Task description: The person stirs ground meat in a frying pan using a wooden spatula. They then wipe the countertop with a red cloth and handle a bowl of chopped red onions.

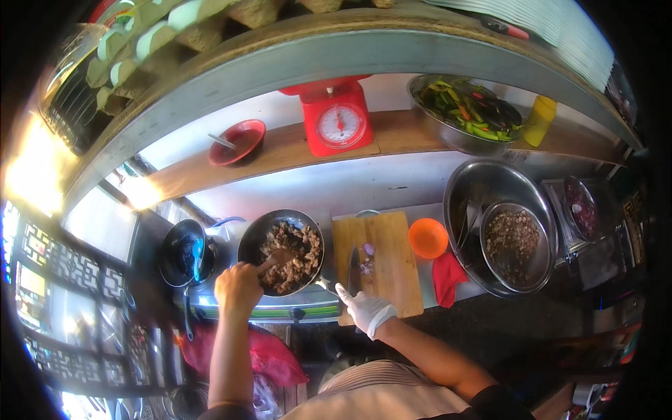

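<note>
My bare left hand (pixel 239 289) grips a wooden spatula (pixel 279 257) whose blade is down in browned, crumbled meat (pixel 310 247). The meat lies in a dark frying pan (pixel 249 236) on the gas stove (pixel 273 311). In a thin white glove, my right hand (pixel 370 312) holds the pan's handle (pixel 325 285) to the right of the pan. Beside that hand, a wooden cutting board (pixel 396 268) carries a kitchen knife (pixel 354 270), a piece of purple onion (pixel 368 249) and some chopped bits (pixel 366 266). The knife's handle is partly hidden behind my right hand.
A small pan (pixel 173 257) with a blue spatula (pixel 197 257) sits at left. Right of the board are an orange bowl (pixel 428 238), red cloth (pixel 447 278) and large steel basin (pixel 457 210). A low shelf (pixel 394 126) holds a red scale (pixel 338 126); another shelf (pixel 336 50) overhangs it.
</note>
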`<state>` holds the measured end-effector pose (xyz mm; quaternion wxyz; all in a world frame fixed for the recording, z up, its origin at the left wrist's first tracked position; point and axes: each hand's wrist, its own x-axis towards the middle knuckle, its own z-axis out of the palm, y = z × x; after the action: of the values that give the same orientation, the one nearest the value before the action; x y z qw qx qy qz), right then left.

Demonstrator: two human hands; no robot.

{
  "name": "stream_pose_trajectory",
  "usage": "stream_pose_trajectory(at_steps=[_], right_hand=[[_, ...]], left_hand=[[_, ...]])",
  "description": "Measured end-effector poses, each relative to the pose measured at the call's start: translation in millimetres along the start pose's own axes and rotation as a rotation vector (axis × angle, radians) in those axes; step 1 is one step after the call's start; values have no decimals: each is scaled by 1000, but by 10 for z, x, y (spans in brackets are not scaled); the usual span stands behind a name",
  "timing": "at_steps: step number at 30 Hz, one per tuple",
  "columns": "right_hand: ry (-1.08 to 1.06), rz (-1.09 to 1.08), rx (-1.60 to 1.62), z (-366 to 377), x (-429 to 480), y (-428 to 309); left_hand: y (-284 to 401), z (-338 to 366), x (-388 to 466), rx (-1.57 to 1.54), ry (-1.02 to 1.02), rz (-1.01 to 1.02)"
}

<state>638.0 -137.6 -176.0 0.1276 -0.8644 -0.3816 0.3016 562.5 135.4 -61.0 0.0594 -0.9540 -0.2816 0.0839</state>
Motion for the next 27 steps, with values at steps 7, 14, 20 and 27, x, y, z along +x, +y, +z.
stream_pose_trajectory(at_steps=[7,14,20,27], right_hand=[[85,-71,26,52,-8,53],[-11,-78,-7,-83,-42,61],[-38,-68,-10,-131,-17,69],[-43,-92,-2,-227,-28,124]], left_hand=[[75,-133,-263,-12,12,-79],[-34,-198,-420,52,-49,-95],[114,75,-418,40,-52,-196],[-118,251,-240,59,-95,-350]])
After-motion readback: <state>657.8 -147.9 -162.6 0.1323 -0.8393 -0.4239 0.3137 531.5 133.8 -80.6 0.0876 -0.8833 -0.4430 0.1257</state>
